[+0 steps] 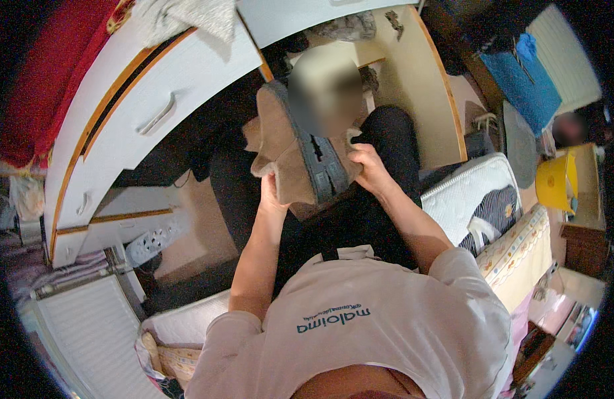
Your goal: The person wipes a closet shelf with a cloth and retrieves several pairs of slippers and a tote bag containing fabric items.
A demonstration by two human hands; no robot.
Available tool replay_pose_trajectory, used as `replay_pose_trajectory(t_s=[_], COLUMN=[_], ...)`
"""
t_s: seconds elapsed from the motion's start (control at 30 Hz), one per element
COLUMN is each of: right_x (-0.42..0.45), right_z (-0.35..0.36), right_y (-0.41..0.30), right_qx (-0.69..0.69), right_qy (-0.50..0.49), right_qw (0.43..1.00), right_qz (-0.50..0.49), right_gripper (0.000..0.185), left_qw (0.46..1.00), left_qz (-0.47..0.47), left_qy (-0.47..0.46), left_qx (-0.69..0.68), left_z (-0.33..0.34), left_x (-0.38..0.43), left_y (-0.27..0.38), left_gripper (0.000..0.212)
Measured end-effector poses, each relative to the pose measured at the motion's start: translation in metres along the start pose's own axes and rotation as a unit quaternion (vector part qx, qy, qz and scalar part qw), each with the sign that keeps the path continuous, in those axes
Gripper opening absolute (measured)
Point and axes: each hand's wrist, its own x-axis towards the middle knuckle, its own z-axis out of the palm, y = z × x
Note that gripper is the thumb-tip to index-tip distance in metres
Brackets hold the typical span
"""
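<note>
Above my lap I hold a brown, felt-like fabric item (289, 149) with folded, uneven edges. A dark grey band (323, 159) with dark slots crosses its middle. My left hand (274, 190) grips the lower left edge, fingers partly hidden by the fabric. At the right edge, my right hand (370, 165) pinches the brown cloth between thumb and fingers. A round blurred patch covers the area just above the item, so its upper right part cannot be made out. My legs in black trousers (394, 134) are on either side.
A white drawer unit (187, 85) curves along the left, with an open compartment (426, 95) ahead. White cloth (187, 22) hangs over its top. A mattress (474, 184) is behind me at the right, near a yellow bucket (551, 184). A white radiator (95, 324) stands lower left.
</note>
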Motion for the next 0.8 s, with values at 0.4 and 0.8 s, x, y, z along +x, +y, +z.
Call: replay_pose_trajectory(t_s=[0.4,0.8], right_x=[0.005,0.006], right_z=[0.007,0.031], right_y=[0.002,-0.006], right_qx=[-0.557,-0.569], right_qy=[0.036,0.003], right_qw=[0.818,0.822], right_qz=[-0.141,-0.037], right_gripper=[0.027,0.114], left_qw=[0.998,0.972], left_qz=[-0.004,0.015], left_qy=[0.036,0.075], left_qx=[0.043,0.221], left_z=[0.031,0.001], left_x=[-0.019,0.005], left_y=[-0.005,-0.016], left_gripper=[0.044,0.053])
